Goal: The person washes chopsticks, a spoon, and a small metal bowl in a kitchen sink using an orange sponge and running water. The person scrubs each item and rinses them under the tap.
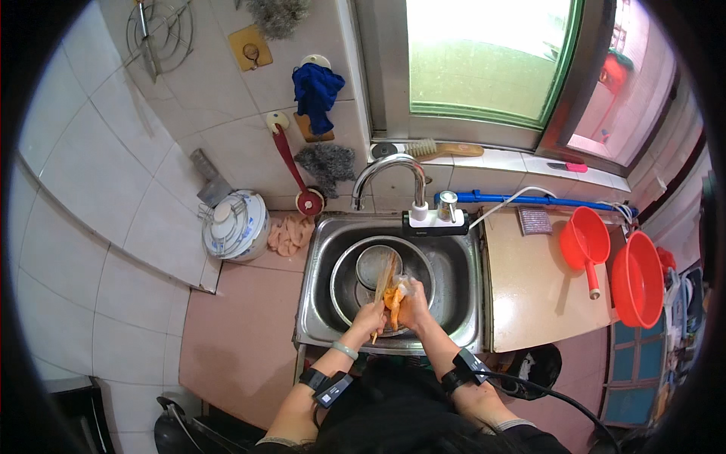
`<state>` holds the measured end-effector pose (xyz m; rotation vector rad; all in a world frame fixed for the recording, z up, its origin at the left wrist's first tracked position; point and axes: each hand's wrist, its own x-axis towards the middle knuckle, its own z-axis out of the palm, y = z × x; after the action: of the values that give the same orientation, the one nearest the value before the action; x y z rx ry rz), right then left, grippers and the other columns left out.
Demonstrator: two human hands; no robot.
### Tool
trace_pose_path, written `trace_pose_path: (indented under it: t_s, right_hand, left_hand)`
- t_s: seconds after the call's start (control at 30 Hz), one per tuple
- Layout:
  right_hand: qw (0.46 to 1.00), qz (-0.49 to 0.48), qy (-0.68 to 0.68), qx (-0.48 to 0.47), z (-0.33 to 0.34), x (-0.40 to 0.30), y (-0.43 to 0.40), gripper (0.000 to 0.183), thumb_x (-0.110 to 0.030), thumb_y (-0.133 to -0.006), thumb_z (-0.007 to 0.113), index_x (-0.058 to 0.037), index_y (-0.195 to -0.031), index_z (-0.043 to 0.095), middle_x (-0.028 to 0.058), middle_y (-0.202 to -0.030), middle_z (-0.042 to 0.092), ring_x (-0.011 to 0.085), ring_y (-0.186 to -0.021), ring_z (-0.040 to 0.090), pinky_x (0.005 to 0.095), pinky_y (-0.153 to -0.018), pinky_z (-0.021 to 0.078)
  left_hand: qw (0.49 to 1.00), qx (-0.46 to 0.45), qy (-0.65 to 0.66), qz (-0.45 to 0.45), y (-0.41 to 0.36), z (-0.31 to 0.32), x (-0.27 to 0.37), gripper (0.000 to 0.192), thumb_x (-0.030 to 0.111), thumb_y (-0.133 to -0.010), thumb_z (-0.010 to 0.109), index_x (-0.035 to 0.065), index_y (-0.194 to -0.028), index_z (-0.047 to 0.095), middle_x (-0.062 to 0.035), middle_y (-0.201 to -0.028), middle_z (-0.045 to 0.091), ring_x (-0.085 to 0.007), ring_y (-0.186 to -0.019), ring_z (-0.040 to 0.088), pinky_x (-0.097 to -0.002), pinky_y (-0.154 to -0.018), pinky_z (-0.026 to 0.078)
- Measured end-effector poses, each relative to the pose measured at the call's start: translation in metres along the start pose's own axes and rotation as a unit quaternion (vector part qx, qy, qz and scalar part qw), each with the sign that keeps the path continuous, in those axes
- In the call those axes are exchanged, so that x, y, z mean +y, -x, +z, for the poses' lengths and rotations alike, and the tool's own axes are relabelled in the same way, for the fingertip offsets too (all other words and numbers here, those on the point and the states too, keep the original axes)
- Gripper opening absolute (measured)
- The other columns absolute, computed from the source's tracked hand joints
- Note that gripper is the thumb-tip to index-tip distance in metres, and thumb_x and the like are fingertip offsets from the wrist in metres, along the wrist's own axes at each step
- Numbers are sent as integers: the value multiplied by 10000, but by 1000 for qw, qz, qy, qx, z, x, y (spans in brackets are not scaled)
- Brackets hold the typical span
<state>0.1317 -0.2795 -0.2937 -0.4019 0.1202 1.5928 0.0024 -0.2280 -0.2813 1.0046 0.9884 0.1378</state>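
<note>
Over the stainless steel sink (459, 318), my left hand (370, 319) is closed around a bundle of thin wooden sticks (386, 275), probably chopsticks, which point up and away from me. Beside it my right hand (414, 306) grips an orange cloth (394, 306) together with some whitish, translucent material. The cloth hangs down between the two hands, close to the sticks. Below them a large round metal basin (338, 281) sits in the sink, with a smaller round metal bowl or lid (371, 265) inside it. The curved chrome faucet (391, 162) rises behind the basin, its spout towards the left.
Right of the sink, a red ladle (584, 238) and a red plastic basin (636, 278) are by a beige board (533, 295). A lidded white pot (258, 221) and a pink cloth (290, 235) stand at the left. A black cable runs from my right forearm.
</note>
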Motion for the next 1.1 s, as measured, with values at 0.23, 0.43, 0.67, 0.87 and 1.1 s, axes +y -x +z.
trace_pose_path:
  t_s: [0.23, 0.43, 0.67, 0.87, 1.1]
  right_hand:
    - [993, -82, 57, -66, -25, -2, -1, 427, -23, -719, 461, -30, -1142, 403, 167, -1096, 475, 317, -1027, 477, 459, -913, 366]
    - [999, -43, 5, 16, -62, 0, -5, 337, -272, -835, 485, -29, -1068, 479, 157, -999, 544, 289, -861, 570, 402, -720, 500]
    - [993, 30, 106, 31, -47, 4, 3, 328, -339, -846, 459, -45, -977, 523, 109, -844, 582, 220, -656, 579, 324, -536, 491]
    - [981, -2, 192, 31, -20, 10, 9, 214, -198, -807, 553, -48, -955, 518, 107, -786, 580, 209, -598, 579, 315, -496, 488]
    - [968, -83, 192, 139, -12, 12, 10, 159, -109, -765, 597, -66, -895, 516, 82, -756, 569, 192, -616, 582, 312, -449, 488]
  left_hand:
    - [995, -42, 84, 15, 7, -5, 6, 122, 164, -842, 484, 42, -851, 480, -3, -592, 452, -67, -440, 384, -187, -380, 314]
    - [995, -73, 63, 33, 5, 3, 9, 142, 119, -837, 489, 22, -941, 492, -30, -653, 523, -71, -510, 438, -178, -433, 364]
    - [994, -46, 93, 16, 6, 6, 1, 142, 150, -839, 511, 40, -929, 503, -33, -662, 543, -89, -513, 497, -204, -438, 426]
    - [999, -32, 6, 26, 4, 3, 1, 114, 148, -822, 542, 40, -858, 532, -28, -633, 543, -96, -498, 507, -209, -420, 424]
    - [994, -58, 69, 54, 11, 4, 3, 114, 117, -826, 520, 28, -893, 496, -43, -672, 546, -77, -479, 477, -190, -384, 364]
